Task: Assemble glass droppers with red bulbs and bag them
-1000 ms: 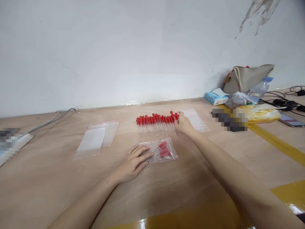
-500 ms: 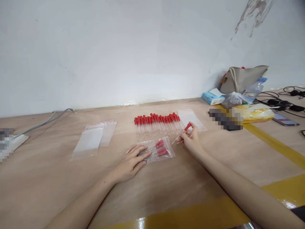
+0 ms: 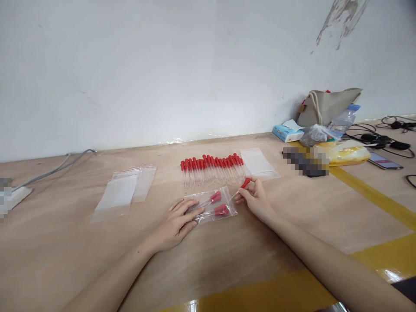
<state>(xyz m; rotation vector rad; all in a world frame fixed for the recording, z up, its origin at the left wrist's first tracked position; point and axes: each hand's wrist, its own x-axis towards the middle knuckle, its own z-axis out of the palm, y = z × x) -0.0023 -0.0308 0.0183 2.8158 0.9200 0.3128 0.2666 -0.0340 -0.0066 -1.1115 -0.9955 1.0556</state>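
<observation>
My left hand [image 3: 182,220] lies flat, fingers spread, on the left end of a clear zip bag [image 3: 208,219]. Inside that bag are several red-bulbed glass droppers [image 3: 221,210], their bulbs toward the right. In a closed grip, my right hand [image 3: 255,197] holds one dropper [image 3: 246,182] with its red bulb up and its thin glass tip pointing down left, close to the bag's right end. Whether the tip is inside the bag's mouth I cannot tell. Behind the bag a row of many droppers [image 3: 211,162] lies side by side, red bulbs toward the wall.
Flat zip bags [image 3: 118,190] lie at the left, and another zip bag [image 3: 260,164] lies right of the row. Farther right are a blue tissue pack [image 3: 288,131], a grey bag [image 3: 331,106], a yellow package [image 3: 349,155], a phone [image 3: 385,160] and black cables [image 3: 380,139].
My right hand has picked one dropper from the row's right end and brought it toward me, to the bag's right end. My left hand stays on the bag.
</observation>
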